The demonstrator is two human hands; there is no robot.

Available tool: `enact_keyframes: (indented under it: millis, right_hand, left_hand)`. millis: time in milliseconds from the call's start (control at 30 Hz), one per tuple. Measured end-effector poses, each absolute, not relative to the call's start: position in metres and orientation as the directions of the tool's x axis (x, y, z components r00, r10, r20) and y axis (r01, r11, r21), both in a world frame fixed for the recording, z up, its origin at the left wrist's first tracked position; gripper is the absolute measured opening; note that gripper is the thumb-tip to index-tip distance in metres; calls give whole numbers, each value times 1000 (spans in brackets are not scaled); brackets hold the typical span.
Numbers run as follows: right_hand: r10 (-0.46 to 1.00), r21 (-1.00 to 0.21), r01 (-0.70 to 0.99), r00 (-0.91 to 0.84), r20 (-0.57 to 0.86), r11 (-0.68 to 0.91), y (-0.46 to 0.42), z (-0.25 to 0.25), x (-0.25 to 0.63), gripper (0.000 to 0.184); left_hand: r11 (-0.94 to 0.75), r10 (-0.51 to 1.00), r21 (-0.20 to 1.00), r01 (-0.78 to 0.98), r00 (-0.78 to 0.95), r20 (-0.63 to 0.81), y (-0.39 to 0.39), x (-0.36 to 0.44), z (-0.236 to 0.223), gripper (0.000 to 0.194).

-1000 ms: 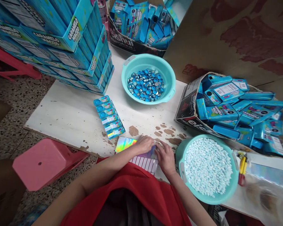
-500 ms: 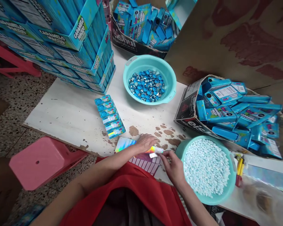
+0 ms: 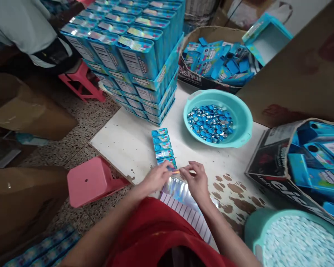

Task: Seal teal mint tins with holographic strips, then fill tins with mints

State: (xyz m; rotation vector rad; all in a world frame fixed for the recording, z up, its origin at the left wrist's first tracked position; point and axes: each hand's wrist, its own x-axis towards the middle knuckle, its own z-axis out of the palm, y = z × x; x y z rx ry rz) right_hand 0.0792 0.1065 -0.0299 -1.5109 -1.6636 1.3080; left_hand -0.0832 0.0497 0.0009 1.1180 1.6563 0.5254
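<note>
Near: I view a sheet of pale rectangular labels (image 3: 187, 213) at lower center, beside shiny film (image 3: 180, 189). Above it, my left hand (image 3: 159, 177) and right hand (image 3: 196, 181) meet at a small shiny strip (image 3: 176, 171); thumb and forefinger of each are closed on one end, at the near end of a row of blue tins (image 3: 162, 146) at center. In that row, the three farthest tins show round recesses and no strip; the fourth bears a shiny strip. My fingers partly hide the nearest end, so I cannot tell its state. I judge the row partly covered. At lower right, a tub (image 3: 254, 226) holds pale pieces.

Middle: a turquoise bowl (image 3: 243, 120), right of the row, holds small blue and silver caps.

Far: a stack of tins (image 3: 137, 59) at upper center-left shows shiny strips across upper ends, seemingly finished; cartons (image 3: 267, 163) (image 3: 192, 76) hold loose tins.
</note>
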Motion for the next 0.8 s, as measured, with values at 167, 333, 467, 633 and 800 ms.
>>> enact_keyframes:
  millis: [167, 333, 467, 633, 800]
  right_hand:
    - [930, -907, 421, -326, -172, -20, 138, -37, -6, 12]
    - [949, -867, 498, -285, -134, 27, 153, -47, -37, 10]
    - [964, -856, 518, -229, -135, 4, 152, -58, -37, 10]
    - [943, -890, 425, -200, -268, -163, 157, -69, -34, 38]
    - [930, -916, 354, -236, -283, -189, 165, -72, -35, 28]
  left_hand:
    - [464, 886, 825, 323, -176, -429, 58, -153, -6, 13]
    - [467, 881, 827, 313, -247, -403, 79, -173, -27, 8]
    - [514, 840, 841, 170, -299, -453, 83, -169, -51, 7]
    - [648, 731, 694, 313, -509, -453, 76, -147, -65, 17]
    - [552, 831, 540, 635, -471, -295, 51, -116, -55, 40]
